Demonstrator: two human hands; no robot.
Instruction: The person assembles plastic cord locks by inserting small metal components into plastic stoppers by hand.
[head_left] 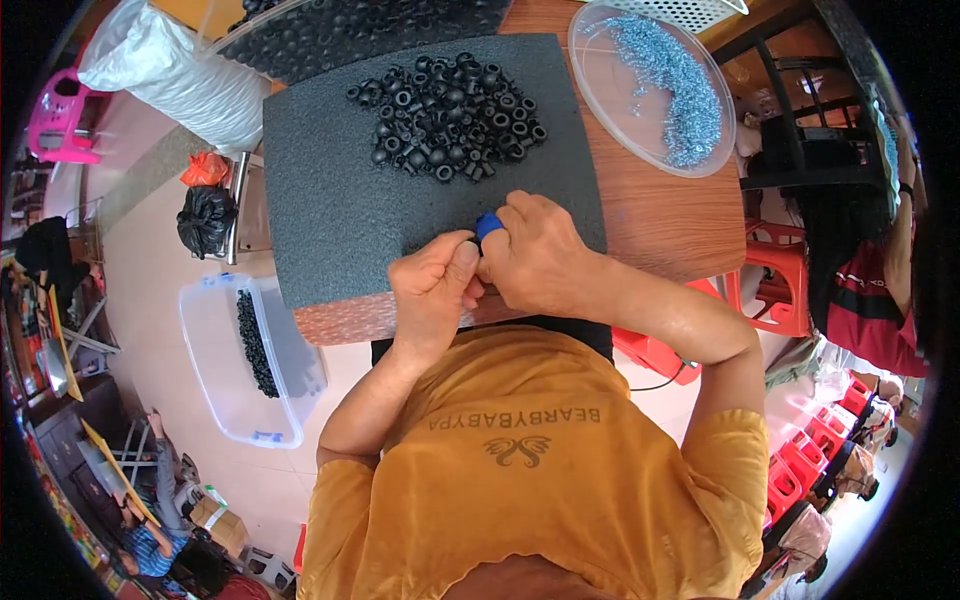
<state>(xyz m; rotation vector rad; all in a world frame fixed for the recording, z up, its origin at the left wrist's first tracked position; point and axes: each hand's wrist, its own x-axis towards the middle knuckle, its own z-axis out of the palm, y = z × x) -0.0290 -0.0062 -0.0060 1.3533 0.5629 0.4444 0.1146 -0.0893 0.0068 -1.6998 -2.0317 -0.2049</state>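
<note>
My left hand [430, 285] and my right hand [540, 250] meet over the near edge of a dark grey foam mat [330, 200]. Both are closed, thumbs and fingers pinched together at the same spot. A bright blue band or cover [488, 224] shows at my right index finger; which of the two it is I cannot tell. A dark bit shows between the fingertips, mostly hidden, so its kind is unclear. Beyond the hands, a heap of small black ring-ended parts [450, 120] is spread on the mat.
A round clear lid [590, 90] with small silvery-blue pieces [690, 110] lies on the wooden table [660, 225] at right. Behind the mat stands a clear bin of black parts [350, 35]. A clear tub [215, 400] with black parts sits on the floor at left, a white sack [185, 85] beyond.
</note>
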